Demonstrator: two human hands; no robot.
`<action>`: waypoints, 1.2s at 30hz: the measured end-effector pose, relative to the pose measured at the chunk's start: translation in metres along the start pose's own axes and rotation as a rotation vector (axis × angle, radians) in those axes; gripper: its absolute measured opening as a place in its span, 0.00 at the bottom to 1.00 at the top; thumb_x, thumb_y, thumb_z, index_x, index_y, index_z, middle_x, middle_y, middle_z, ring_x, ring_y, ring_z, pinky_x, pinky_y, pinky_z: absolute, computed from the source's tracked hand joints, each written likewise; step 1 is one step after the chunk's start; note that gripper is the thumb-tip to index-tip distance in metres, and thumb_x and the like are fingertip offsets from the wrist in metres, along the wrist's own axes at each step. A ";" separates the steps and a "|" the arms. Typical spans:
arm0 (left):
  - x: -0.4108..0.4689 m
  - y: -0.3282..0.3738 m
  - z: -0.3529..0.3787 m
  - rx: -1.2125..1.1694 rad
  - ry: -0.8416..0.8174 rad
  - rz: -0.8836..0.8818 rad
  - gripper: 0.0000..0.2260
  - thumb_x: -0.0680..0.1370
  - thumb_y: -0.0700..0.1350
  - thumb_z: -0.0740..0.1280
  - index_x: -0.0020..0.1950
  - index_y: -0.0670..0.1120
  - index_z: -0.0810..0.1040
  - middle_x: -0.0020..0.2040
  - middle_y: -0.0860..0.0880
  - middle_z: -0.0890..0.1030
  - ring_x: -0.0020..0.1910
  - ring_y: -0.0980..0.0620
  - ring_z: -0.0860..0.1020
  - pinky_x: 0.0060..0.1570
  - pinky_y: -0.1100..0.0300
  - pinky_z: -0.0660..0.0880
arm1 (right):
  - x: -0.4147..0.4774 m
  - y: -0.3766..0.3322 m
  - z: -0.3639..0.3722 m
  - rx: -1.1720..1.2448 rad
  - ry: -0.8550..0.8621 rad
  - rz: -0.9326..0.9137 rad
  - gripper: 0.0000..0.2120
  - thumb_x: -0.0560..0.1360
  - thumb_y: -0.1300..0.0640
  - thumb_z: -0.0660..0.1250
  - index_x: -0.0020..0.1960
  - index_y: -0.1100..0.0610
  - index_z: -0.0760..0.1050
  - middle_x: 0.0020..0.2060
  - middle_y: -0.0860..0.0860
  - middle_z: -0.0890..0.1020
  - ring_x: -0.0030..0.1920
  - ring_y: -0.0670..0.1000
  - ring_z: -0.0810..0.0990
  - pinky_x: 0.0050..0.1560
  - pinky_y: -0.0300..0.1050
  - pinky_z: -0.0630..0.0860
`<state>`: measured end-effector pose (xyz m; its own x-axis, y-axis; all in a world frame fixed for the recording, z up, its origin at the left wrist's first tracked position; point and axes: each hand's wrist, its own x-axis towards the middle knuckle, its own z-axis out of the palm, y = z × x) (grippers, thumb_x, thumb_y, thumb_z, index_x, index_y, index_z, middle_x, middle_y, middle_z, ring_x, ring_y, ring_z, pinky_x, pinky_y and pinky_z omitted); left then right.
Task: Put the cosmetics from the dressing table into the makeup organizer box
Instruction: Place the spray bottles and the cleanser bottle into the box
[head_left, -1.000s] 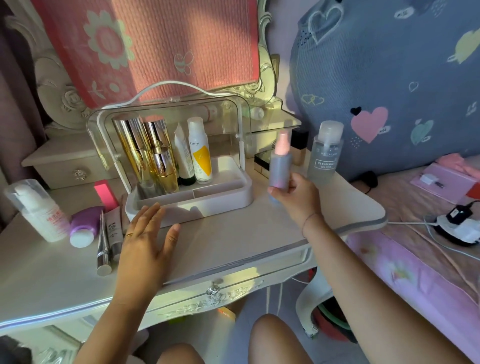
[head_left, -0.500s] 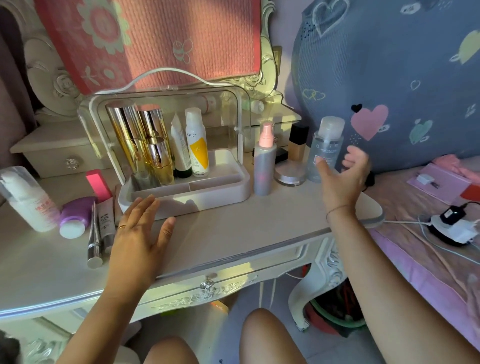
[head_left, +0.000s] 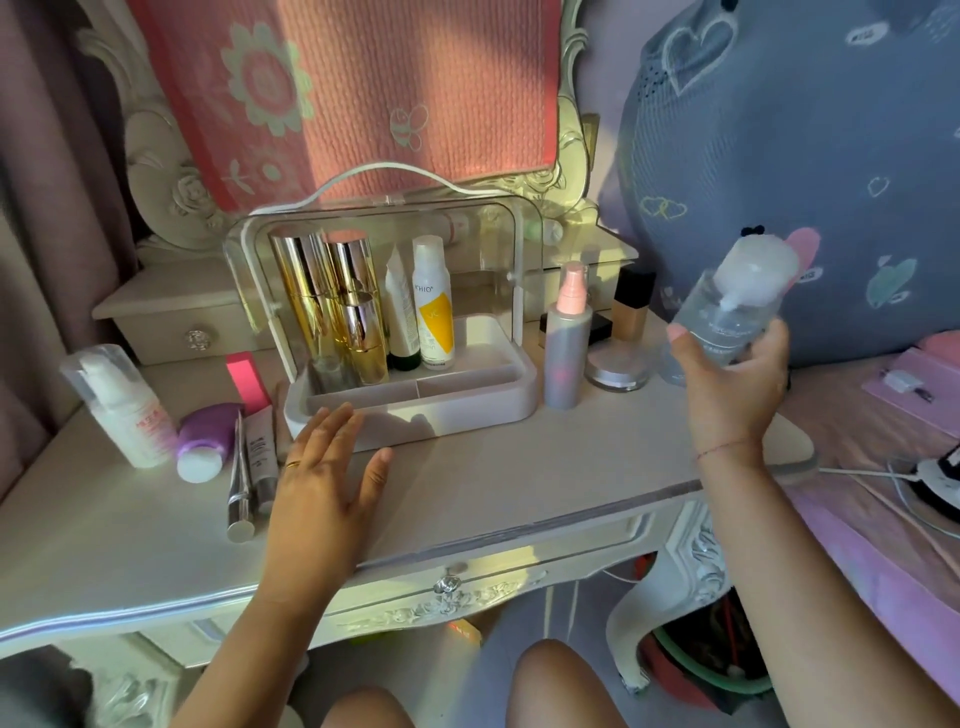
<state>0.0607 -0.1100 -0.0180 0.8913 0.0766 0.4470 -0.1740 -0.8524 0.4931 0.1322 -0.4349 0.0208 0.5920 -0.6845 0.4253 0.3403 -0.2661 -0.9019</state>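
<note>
The clear-lidded organizer box (head_left: 478, 400) stands open at the middle of the dressing table (head_left: 519, 483). Inside it are gold bottles (head_left: 332, 306), a white tube and a white-and-yellow bottle (head_left: 434, 306). My right hand (head_left: 732, 389) holds a clear cleansing-water bottle (head_left: 737, 306), lifted and tilted above the table's right end. My left hand (head_left: 324, 478) lies flat and open on the table just in front of the box. A grey spray bottle with a pink cap (head_left: 567, 343) stands right of the box, beside a round compact (head_left: 621, 364) and a foundation bottle (head_left: 631, 306).
Left of the box lie a white pump bottle (head_left: 122, 405), a purple tube (head_left: 205, 436), a pink block (head_left: 248, 379), a small white tube (head_left: 260, 447) and a silver pencil (head_left: 239, 483). A bed with cables and a charger (head_left: 935, 473) is on the right.
My right hand set the pink-capped spray bottle down beside the box, then reached right and lifted the clear cleansing-water bottle off the table. My left hand stayed flat.
</note>
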 end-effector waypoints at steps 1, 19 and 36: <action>0.000 0.000 0.000 0.000 0.001 -0.001 0.24 0.76 0.56 0.58 0.68 0.45 0.71 0.70 0.44 0.71 0.71 0.45 0.63 0.71 0.46 0.62 | -0.018 -0.014 -0.005 0.121 -0.026 -0.026 0.28 0.63 0.51 0.77 0.60 0.54 0.71 0.56 0.50 0.82 0.54 0.48 0.82 0.56 0.47 0.78; 0.000 -0.002 0.000 -0.051 0.023 0.007 0.23 0.77 0.53 0.62 0.69 0.44 0.70 0.71 0.47 0.70 0.73 0.49 0.62 0.71 0.56 0.57 | -0.078 -0.039 0.183 -0.266 -0.345 0.104 0.31 0.65 0.52 0.72 0.67 0.55 0.68 0.64 0.53 0.75 0.63 0.57 0.74 0.58 0.51 0.75; 0.000 -0.003 0.001 -0.051 0.036 0.014 0.24 0.77 0.55 0.60 0.70 0.45 0.69 0.71 0.49 0.69 0.74 0.51 0.60 0.71 0.58 0.56 | -0.098 -0.046 0.176 -0.384 -0.339 0.076 0.32 0.74 0.68 0.60 0.76 0.59 0.53 0.75 0.56 0.60 0.73 0.58 0.62 0.67 0.46 0.65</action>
<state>0.0619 -0.1076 -0.0203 0.8732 0.0846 0.4800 -0.2079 -0.8261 0.5238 0.1868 -0.2357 0.0339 0.8300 -0.4698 0.3006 0.0322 -0.4977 -0.8668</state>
